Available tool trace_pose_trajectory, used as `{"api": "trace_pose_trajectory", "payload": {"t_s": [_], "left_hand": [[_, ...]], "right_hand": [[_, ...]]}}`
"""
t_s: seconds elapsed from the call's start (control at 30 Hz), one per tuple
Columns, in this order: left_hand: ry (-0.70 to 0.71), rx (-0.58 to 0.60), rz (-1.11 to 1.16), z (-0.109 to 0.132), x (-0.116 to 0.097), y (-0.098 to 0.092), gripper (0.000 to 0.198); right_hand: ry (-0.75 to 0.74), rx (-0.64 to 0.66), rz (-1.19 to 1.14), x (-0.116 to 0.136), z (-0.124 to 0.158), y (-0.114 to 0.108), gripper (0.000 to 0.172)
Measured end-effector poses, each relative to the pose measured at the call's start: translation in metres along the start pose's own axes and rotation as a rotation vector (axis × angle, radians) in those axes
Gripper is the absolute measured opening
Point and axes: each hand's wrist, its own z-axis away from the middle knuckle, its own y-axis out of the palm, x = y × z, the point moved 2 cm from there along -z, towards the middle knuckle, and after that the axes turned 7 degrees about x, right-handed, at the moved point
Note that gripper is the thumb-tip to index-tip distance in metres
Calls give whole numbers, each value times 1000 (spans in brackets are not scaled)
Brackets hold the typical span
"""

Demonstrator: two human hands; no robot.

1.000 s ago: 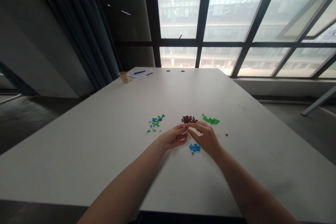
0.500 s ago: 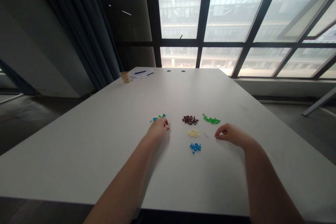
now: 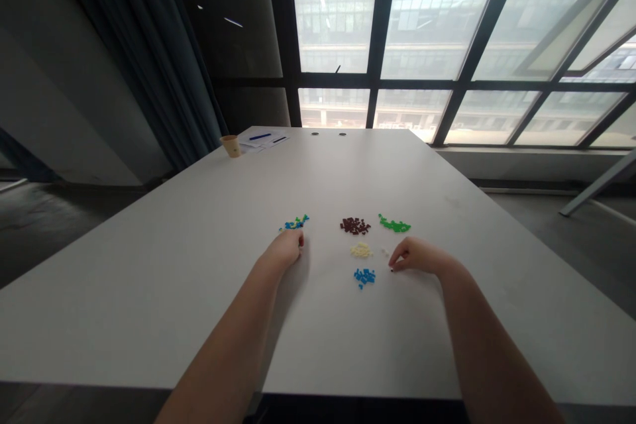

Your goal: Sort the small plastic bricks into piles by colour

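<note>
Head view: a pale grey table [image 3: 149, 291] fills the lower half of the frame, and the person's left hand [image 3: 283, 250] and right hand [image 3: 416, 255] rest low over it, well apart, near the middle. The left hand is curled downward, its fingertips [image 3: 300, 242] at the near edge of a mixed pile of tiny blue, green and yellow bricks [image 3: 294, 222]. Its fingers are bent closely together, but the hand hides whether they hold a brick. The right hand lies to the right of a blue pile [image 3: 364, 277], its fingers curved inward and its thumb and forefinger nearly meeting in a small pinch at the lower left of the hand. A dark speck [image 3: 391, 269] shows at those fingertips, too small to tell whether it is a held brick. A few white bricks [image 3: 385, 252] lie just above that hand. A dark brown pile [image 3: 354, 226] and a bright green pile [image 3: 394, 225] sit side by side beyond the hands, with a cream pile [image 3: 360, 250] between them and the blue pile. Toward the far left corner of the table stand a tan paper cup [image 3: 230, 145] and, just beside it, sheets of paper [image 3: 263, 140] with a blue pen [image 3: 260, 136] on them. A dark curtain [image 3: 144, 59] hangs at the upper left, and large framed windows [image 3: 338, 13] span the upper right.
</note>
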Motion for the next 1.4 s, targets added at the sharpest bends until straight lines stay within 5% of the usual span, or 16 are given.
{"api": "trace_pose_trajectory", "payload": {"t_s": [0.23,0.5,0.67,0.8,0.9,1.07,1.4], "left_hand": [[4,14,-44,6,-10,-4,13],[45,-22,10,7,-15,-6,11],[249,-111,450,9,-36,-5,4],[245,171,1161,15,-58,15,21],[207,330,1441,19,-68,32,30],[150,450,1594,17,-72,46,27],[163,561,1782,18,-75,51,11]], "right_hand": [[67,-462,37,4,5,-19,39],[-5,-532,27,20,3,-13,40],[-32,-601,27,32,2,-8,37],[-178,-657,45,53,-3,4,29],[-356,-655,4,69,-3,15,26],[-488,-680,-14,79,-1,21,21],[-475,-659,15,81,-3,23,20]]}}
